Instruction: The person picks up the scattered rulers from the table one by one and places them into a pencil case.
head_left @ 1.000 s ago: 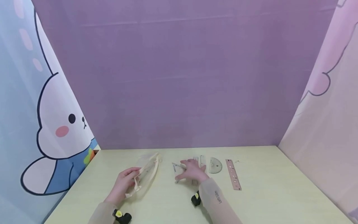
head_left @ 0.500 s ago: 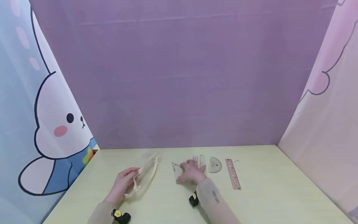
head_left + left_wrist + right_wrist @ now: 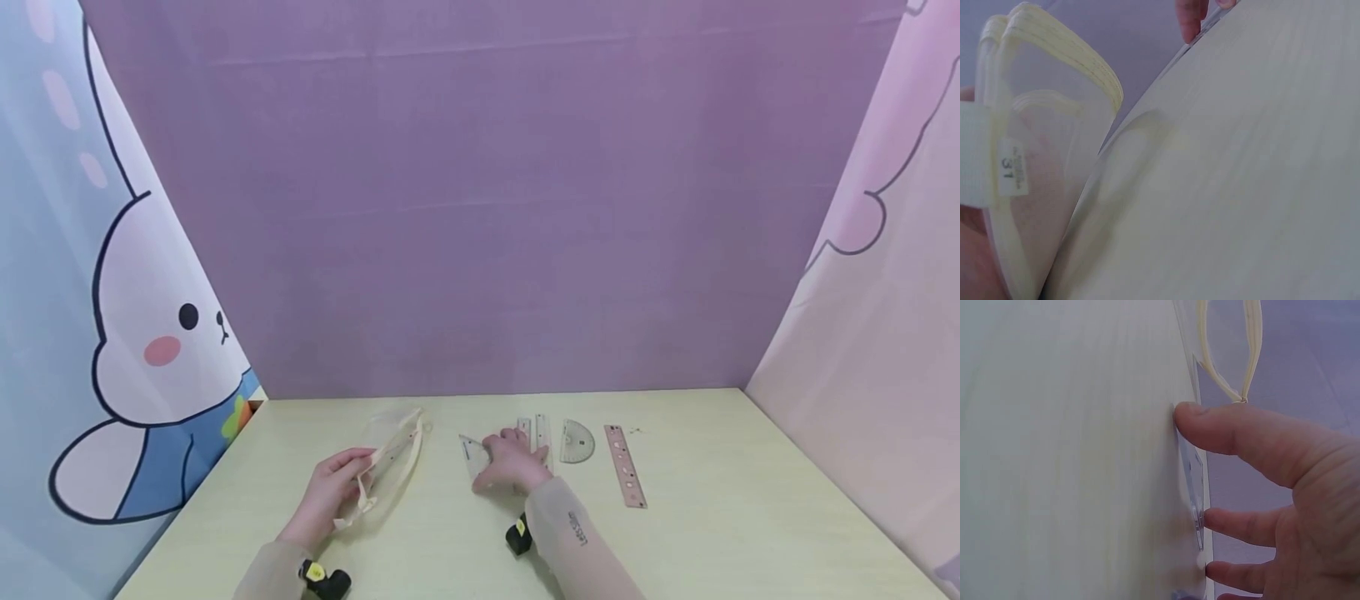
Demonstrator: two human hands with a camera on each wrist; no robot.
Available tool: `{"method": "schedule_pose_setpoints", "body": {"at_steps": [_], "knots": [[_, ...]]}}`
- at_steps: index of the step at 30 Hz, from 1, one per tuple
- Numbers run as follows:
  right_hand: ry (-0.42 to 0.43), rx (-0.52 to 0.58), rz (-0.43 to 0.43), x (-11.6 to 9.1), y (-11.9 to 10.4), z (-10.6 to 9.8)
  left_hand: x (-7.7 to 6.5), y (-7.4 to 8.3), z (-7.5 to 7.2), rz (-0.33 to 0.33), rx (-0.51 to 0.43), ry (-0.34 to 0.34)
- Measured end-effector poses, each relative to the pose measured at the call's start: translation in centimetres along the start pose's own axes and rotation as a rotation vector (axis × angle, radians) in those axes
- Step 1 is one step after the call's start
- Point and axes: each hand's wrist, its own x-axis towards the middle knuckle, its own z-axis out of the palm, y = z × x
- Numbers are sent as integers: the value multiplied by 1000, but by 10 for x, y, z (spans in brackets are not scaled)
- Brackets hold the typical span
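My left hand (image 3: 337, 487) holds a sheer mesh zip pouch (image 3: 390, 454) by its near side, left of centre on the table. Cream zipper edges spread apart at the pouch's mouth, and a small label (image 3: 1012, 167) reading 31 shows in the left wrist view. My right hand (image 3: 513, 461) reaches down over a clear set square (image 3: 472, 452), whose left corner shows past the thumb. Thumb (image 3: 1197, 422) and fingertips are at opposite sides of the clear plastic in the right wrist view, low at the tabletop. The palm hides part of it.
Two clear straight rulers, one long ruler (image 3: 542, 431) and one shorter ruler (image 3: 523, 426), lie just beyond my right hand. Right of them are a clear protractor (image 3: 577, 442) and a pink ruler (image 3: 626, 467) with cut-out holes. A purple backdrop (image 3: 495, 250) rises behind the table (image 3: 712, 500).
The right thumb and fingers have drawn slightly closer together over the set square. My left hand and the pouch stay in place.
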Motion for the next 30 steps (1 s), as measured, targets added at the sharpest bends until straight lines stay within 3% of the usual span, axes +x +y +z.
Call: {"method": "schedule_pose_setpoints", "body": {"at_steps": [30], "knots": [[22, -13, -18, 3, -8, 6, 1, -4, 0, 19, 4, 4]]}}
